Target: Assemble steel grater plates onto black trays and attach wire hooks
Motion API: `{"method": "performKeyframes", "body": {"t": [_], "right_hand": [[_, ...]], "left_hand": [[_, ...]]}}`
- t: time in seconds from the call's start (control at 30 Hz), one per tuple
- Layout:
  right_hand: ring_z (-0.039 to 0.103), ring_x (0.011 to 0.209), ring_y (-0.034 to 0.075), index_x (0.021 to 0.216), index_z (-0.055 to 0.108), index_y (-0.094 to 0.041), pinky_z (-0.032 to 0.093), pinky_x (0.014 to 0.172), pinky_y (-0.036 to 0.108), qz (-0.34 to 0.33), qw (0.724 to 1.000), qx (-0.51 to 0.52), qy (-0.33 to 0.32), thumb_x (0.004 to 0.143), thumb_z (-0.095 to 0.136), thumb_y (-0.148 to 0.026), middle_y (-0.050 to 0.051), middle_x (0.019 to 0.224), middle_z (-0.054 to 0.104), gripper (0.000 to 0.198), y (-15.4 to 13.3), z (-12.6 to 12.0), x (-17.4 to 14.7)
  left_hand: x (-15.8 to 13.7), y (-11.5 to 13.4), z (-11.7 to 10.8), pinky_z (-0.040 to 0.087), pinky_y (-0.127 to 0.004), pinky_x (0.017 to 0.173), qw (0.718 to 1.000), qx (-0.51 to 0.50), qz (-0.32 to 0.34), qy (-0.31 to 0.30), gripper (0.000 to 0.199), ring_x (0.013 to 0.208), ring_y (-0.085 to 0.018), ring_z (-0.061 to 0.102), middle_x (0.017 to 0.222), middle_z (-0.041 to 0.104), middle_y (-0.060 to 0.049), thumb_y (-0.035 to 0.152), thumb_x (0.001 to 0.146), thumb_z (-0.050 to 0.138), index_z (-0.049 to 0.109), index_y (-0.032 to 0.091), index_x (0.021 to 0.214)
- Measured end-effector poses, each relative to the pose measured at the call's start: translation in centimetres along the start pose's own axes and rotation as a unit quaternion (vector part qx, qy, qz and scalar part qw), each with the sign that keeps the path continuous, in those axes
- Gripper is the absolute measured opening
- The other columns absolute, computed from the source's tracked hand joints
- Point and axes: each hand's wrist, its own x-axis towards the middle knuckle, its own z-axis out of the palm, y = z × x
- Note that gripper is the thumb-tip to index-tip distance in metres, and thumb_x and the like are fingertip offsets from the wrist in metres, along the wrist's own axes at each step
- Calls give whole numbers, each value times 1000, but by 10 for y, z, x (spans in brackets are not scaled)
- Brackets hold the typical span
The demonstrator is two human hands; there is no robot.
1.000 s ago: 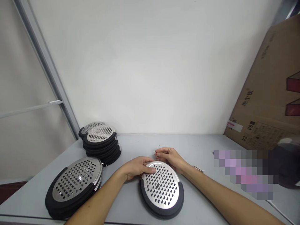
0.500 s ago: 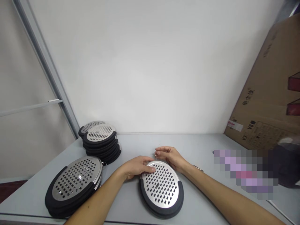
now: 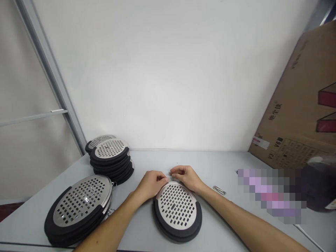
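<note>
A round perforated metal disc [image 3: 177, 206] with a black rim around its lower part lies on the table in front of me. At its upper left edge is my left hand [image 3: 150, 185], thumb and forefinger pinched together; what they hold is too small to make out. My right hand [image 3: 187, 177] is closed in a pinch at the top of the disc, on a small metal ring [image 3: 172, 177] that is mostly hidden by the fingers. A small metal clip [image 3: 219, 190] rests on the table just right of my right wrist.
Similar discs form a near stack [image 3: 78, 206] on the left and a taller stack [image 3: 111, 159] behind it. A cardboard box [image 3: 296, 105] leans at the right. A blurred purple object [image 3: 265, 190] and a dark container [image 3: 315, 185] stand near it. A white wall [image 3: 168, 77] rises behind.
My left thumb has come off the disc's face, and the left fingers now pinch at its upper edge. The right hand stays at the top. The view has shifted slightly.
</note>
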Motion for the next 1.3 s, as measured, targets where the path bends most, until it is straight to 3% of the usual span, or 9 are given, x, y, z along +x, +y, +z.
{"method": "performKeyframes", "body": {"t": [0.3, 0.5, 0.63, 0.77, 0.87, 0.93, 1.03, 1.2, 1.3], "right_hand": [[64, 85, 22, 95, 72, -16, 47, 82, 36, -66, 980, -165, 84, 77, 56, -25, 9, 93, 72, 26, -15, -13, -2], [51, 50, 15, 80, 71, -18, 39, 56, 27, -53, 965, -240, 90, 80, 55, -32, -1, 51, 58, 21, -27, -21, -11], [30, 45, 9, 47, 41, -20, 26, 48, 25, -72, 954, -264, 123, 82, 55, -38, -6, 44, 32, 42, -40, -18, -21], [20, 47, 8, 50, 18, -21, 22, 48, 24, -116, 948, -274, 113, 86, 44, -29, -6, 49, 18, 44, -50, -14, -29], [24, 46, 9, 49, 23, -20, 23, 48, 24, -121, 945, -294, 79, 84, 46, -26, -6, 47, 23, 42, -49, -12, -29], [36, 48, 11, 52, 41, -20, 28, 52, 24, -126, 939, -315, 52, 85, 46, -26, -4, 49, 40, 35, -45, -13, -27], [57, 67, 16, 77, 64, -20, 39, 64, 26, -117, 931, -346, 10, 85, 48, -24, 3, 75, 67, 18, -39, -16, -24], [54, 52, 16, 57, 60, -19, 38, 54, 27, -56, 927, -369, 47, 85, 54, -36, 3, 53, 62, 33, -38, -21, -22], [57, 58, 16, 64, 64, -20, 40, 58, 26, -79, 924, -368, 72, 86, 54, -37, 2, 63, 66, 30, -40, -21, -23]], "left_hand": [[4, -6, 5, 45, -28, 77, 993, 1, 53, 108, 23, 80, -18, 62, 89, 71, -4, 21, 82, 51, 73, 20, 88], [8, -12, 9, 42, -27, 72, 988, -37, 48, 141, 29, 76, -15, 59, 82, 68, -2, 10, 75, 43, 71, 20, 75], [5, -4, 4, 30, -24, 55, 974, -94, 44, 201, 23, 52, -12, 41, 50, 42, 4, 10, 72, 37, 49, 19, 53], [2, -1, -1, 23, -24, 50, 965, -112, 48, 232, 21, 49, -11, 29, 49, 28, 5, 12, 72, 33, 35, 20, 52], [3, -1, -2, 24, -24, 50, 966, -115, 44, 226, 20, 50, -11, 31, 52, 33, 5, 14, 75, 36, 42, 19, 56], [5, -1, 1, 27, -23, 53, 972, -95, 39, 212, 17, 54, -11, 38, 57, 42, 5, 20, 78, 45, 53, 18, 63], [7, -1, 7, 31, -23, 56, 980, -43, 27, 190, 18, 57, -12, 42, 58, 46, 4, 33, 79, 58, 63, 18, 71], [8, -1, 7, 32, -24, 56, 974, -3, 34, 225, 42, 53, -11, 43, 52, 44, 4, 41, 88, 51, 52, 17, 53], [7, -2, 3, 37, -25, 62, 971, -15, 48, 232, 34, 63, -13, 52, 65, 55, 1, 37, 89, 51, 63, 17, 64]]}}
